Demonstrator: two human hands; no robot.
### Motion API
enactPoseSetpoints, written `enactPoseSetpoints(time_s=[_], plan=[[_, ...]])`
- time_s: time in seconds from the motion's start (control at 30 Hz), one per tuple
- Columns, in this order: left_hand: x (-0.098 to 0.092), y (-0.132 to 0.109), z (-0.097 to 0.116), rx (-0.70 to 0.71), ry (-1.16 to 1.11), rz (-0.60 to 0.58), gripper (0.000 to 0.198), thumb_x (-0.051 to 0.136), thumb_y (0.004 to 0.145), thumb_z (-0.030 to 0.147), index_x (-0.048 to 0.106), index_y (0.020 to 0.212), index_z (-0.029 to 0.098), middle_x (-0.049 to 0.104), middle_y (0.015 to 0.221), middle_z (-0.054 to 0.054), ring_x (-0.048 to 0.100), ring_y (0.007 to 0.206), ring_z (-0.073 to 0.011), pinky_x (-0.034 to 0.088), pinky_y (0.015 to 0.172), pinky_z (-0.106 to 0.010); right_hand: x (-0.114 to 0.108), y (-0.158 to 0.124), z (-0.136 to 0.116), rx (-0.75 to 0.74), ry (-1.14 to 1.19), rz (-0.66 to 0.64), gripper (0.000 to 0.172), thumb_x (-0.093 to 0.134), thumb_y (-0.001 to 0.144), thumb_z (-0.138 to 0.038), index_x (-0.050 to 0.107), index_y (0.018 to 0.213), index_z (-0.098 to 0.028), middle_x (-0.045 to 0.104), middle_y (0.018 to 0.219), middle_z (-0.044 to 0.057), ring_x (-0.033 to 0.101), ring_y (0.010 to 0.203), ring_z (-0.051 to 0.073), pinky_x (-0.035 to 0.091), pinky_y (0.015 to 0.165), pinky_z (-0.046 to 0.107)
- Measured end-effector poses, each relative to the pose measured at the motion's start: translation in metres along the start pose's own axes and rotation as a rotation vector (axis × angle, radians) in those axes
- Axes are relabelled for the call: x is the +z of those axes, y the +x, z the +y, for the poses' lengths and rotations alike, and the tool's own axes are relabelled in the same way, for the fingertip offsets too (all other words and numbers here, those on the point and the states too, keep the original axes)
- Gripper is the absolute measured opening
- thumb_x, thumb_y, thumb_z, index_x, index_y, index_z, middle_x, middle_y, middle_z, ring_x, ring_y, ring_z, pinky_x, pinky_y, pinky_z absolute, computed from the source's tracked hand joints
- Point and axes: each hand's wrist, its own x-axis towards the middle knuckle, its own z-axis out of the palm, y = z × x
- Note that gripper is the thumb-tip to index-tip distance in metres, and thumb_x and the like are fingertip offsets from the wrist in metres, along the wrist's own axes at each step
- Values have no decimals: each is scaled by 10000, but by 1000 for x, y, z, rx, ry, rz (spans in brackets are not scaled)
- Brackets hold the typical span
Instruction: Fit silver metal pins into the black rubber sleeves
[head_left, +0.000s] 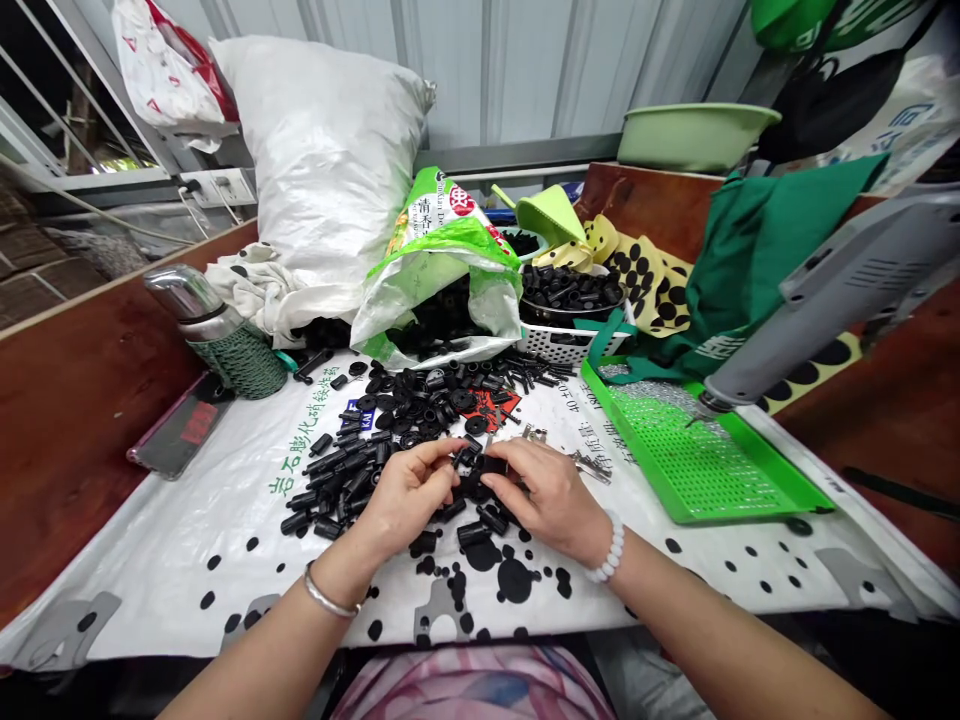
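My left hand (405,498) is closed in a pinch, thumb and forefinger at a small black plastic part (468,457). Close beside it, my right hand (553,492) curls its fingers and thumb round another black plastic part (492,466). The two parts are nearly touching; the fingers partly cover them, so their exact shape is unclear. Under and behind both hands spreads a pile of black plastic pieces (420,400), some tube-shaped, some round and flat. A few small metal strips (592,466) lie to the right of my right hand.
A green perforated tray (720,490) with small metal bits stands right, under a grey electric screwdriver (817,300). An opened bag (442,270) and a white basket (559,343) hold black parts at the back. A thermos (225,340) and a phone (182,425) are left.
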Motion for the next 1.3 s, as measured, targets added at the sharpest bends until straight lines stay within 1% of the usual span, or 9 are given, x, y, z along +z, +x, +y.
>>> enactPoseSetpoints(time_s=[0.1,0.27,0.37,0.5,0.87,0.97,1.1,1.17,1.3], plan=[[1,-3,4,-33,-49,-21,283,566,707,236,542,973,142,580,629,30,533,446,-76,413,435,-185,0,-3,-2,-1,8,4,155,488,847,-243,556,964,-167,649,828,86,607,762,201,476,693,333],[4,-5,8,-75,-129,65,273,585,732,361,451,873,169,658,684,-15,612,494,-120,449,449,-201,0,-7,-8,2,25,9,148,490,848,-245,558,950,-162,635,808,85,596,748,202,477,687,336],[7,-5,6,-28,-142,129,260,595,738,376,491,832,158,653,701,-11,612,532,-108,469,492,-204,0,-9,-11,-3,23,0,166,470,858,-223,555,981,-150,626,823,98,586,758,206,476,689,341],[11,-6,4,44,-137,217,232,630,720,335,559,811,133,582,606,32,523,453,-58,431,449,-173,3,-13,-15,3,10,4,200,442,865,-196,550,1025,-146,617,844,106,577,771,210,481,685,348],[14,-14,-6,-46,-286,110,248,611,741,316,539,887,129,636,711,-30,530,498,-81,424,471,-200,7,-20,-15,52,126,115,207,469,850,-160,545,1042,-162,612,899,102,581,839,208,505,732,355],[17,-16,-13,-6,-103,115,222,587,759,329,549,848,129,585,682,-7,505,518,-80,408,490,-201,8,-21,-15,25,144,150,225,475,846,-144,546,1059,-160,609,917,103,579,860,203,512,743,352],[22,-20,-21,141,244,107,211,473,840,355,534,808,155,491,653,25,433,530,-75,353,493,-196,7,-21,-15,-12,157,187,245,490,843,-124,552,1079,-135,612,938,115,583,889,196,513,767,334],[24,-21,-23,182,311,111,238,399,877,361,495,772,170,442,621,40,399,521,-77,327,488,-198,6,-22,-16,-37,170,192,246,503,841,-126,559,1081,-142,615,936,110,587,887,190,515,767,324],[27,-18,-21,211,329,153,324,332,898,372,372,638,183,359,569,53,338,509,-82,293,488,-206,6,-23,-17,-90,172,197,256,520,836,-131,569,1085,-173,615,910,96,593,839,184,527,714,319]])
